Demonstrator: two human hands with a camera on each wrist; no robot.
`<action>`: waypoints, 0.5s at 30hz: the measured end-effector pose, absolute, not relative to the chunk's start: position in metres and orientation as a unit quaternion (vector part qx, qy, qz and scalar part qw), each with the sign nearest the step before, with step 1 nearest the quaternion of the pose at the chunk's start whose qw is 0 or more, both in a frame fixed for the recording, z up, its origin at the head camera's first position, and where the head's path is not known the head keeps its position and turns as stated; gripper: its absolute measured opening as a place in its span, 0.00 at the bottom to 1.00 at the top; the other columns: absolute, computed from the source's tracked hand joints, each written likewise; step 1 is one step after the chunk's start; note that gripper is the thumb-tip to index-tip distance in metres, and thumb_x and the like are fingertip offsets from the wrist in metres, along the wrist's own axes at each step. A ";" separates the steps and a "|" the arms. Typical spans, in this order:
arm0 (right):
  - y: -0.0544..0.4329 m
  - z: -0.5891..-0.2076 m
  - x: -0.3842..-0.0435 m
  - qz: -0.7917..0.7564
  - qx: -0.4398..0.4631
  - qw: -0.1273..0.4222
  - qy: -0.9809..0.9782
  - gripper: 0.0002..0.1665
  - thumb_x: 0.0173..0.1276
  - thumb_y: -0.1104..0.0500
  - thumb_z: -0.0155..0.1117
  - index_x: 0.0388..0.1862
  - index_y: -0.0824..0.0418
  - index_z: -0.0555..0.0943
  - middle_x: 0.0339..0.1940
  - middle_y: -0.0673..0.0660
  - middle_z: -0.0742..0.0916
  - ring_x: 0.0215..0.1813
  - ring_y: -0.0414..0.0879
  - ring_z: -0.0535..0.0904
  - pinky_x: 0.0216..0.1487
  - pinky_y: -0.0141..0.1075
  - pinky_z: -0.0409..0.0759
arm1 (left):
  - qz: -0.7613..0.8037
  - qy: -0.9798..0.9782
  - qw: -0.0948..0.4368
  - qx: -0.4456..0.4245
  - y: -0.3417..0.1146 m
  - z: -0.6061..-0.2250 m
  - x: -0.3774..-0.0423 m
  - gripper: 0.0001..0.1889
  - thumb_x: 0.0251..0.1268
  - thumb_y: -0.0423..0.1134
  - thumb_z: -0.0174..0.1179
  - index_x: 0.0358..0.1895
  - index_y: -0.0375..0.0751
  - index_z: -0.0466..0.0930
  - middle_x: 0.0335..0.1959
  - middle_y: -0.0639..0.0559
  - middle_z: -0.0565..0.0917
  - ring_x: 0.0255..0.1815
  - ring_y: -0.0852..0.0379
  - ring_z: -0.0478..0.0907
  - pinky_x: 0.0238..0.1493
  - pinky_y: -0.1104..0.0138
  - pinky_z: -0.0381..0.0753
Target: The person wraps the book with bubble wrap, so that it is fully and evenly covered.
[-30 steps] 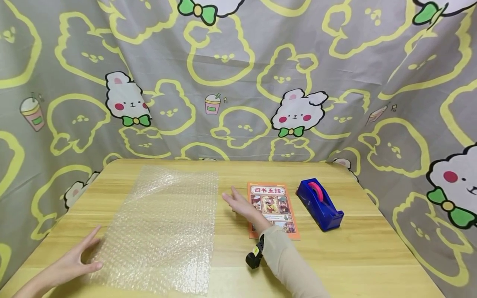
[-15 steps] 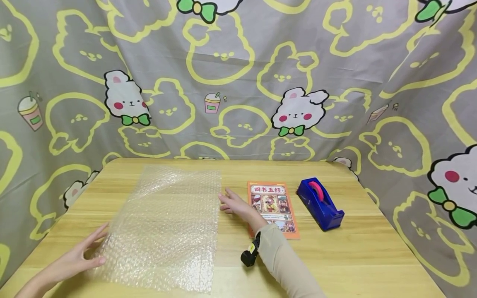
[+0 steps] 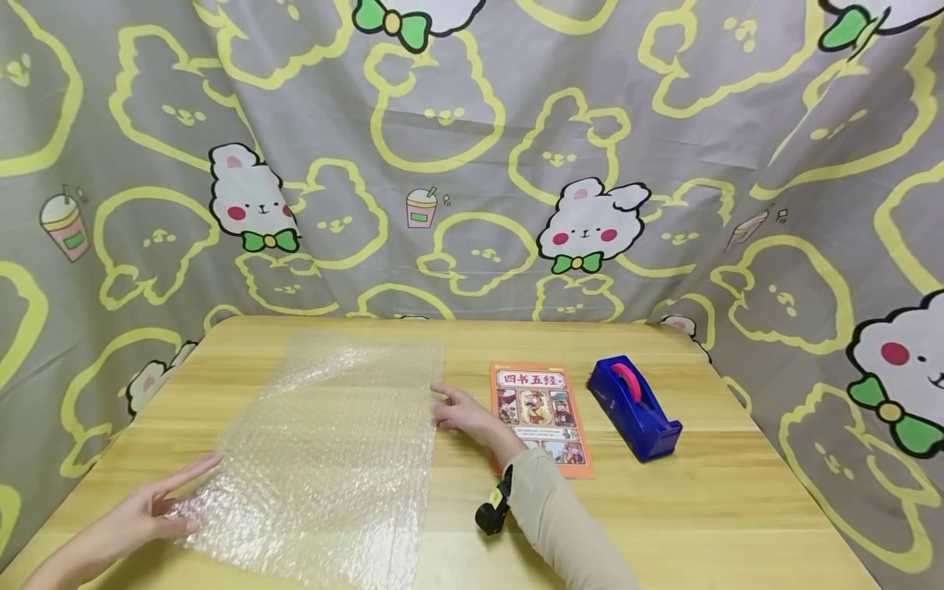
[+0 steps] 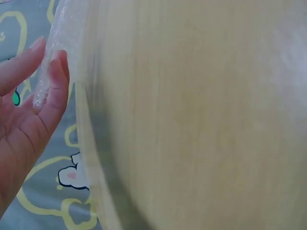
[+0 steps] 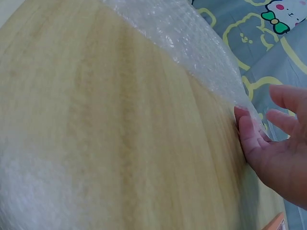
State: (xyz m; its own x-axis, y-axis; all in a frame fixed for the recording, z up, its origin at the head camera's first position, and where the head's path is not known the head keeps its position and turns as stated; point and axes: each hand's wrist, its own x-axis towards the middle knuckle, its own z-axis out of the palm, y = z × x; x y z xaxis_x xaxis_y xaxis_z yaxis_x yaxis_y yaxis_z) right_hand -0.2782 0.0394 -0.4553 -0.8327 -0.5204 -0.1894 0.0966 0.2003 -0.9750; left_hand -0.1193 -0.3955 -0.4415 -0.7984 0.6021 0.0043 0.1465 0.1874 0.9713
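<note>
A clear sheet of bubble wrap (image 3: 332,442) lies across the left half of the table in the head view. My left hand (image 3: 140,516) holds its near left edge; in the left wrist view the wrap's corner (image 4: 42,93) sits between the thumb and fingers of that hand (image 4: 29,115). On the far right edge, my right hand (image 3: 468,414) pinches the sheet between thumb and fingertips. The right wrist view shows this hand (image 5: 278,148) at the wrap's corner end (image 5: 211,62), with part of the sheet raised off the wood.
An orange comic-style booklet (image 3: 542,451) lies partly under my right forearm. Right of it stands a blue tape dispenser (image 3: 642,430) with a pink roll (image 3: 625,379). A patterned grey curtain (image 3: 472,180) surrounds the wooden table (image 3: 701,508).
My right hand has come to the wrap's right edge and its fingers have closed there. The left hand has closed on the left edge. The sheet has shifted slightly right.
</note>
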 end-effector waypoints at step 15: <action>0.036 -0.459 -0.276 -0.614 -0.156 0.256 0.730 0.38 0.56 0.74 0.51 0.68 0.65 0.59 0.34 0.55 0.75 0.26 0.40 0.72 0.27 0.26 0.73 | 0.544 0.799 0.141 0.215 -0.400 -0.442 -0.119 0.27 0.65 0.24 0.46 0.68 0.39 0.58 0.57 0.81 0.67 0.50 0.77 0.70 0.41 0.77 0.75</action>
